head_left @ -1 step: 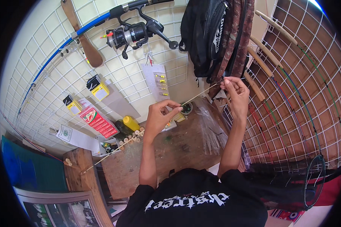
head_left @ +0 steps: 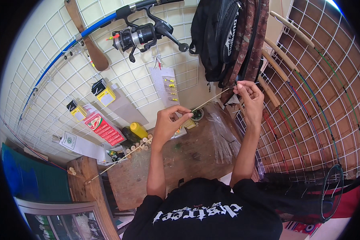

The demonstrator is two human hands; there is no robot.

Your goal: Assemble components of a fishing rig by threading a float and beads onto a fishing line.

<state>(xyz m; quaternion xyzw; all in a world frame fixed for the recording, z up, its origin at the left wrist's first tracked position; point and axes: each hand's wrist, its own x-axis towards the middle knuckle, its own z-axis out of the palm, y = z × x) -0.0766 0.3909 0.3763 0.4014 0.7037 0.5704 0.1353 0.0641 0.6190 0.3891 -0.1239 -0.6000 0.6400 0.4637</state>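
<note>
A long, thin pale rod (head_left: pixel 211 99) slants across the bench, from the lower left up to the right. My left hand (head_left: pixel 168 122) pinches it partway along between thumb and fingertips. At its upper right end, the thumb and fingers of my right hand (head_left: pixel 250 100) are closed on the rod's tip. A small dark piece shows at those fingertips, too small to make out. The rod's other end reaches down past the wooden bench (head_left: pixel 168 164) to a wooden post (head_left: pixel 84 176) at the left.
Several round cork pieces (head_left: pixel 145 148), a yellow bottle (head_left: pixel 138 130) and clear plastic bags (head_left: pixel 224 140) lie beyond my arms. A fishing reel (head_left: pixel 142 36) and a black bag (head_left: pixel 216 36) hang on the far wall. Rods with wooden handles (head_left: pixel 276 66) hang on the right grid beside a net (head_left: pixel 296 200).
</note>
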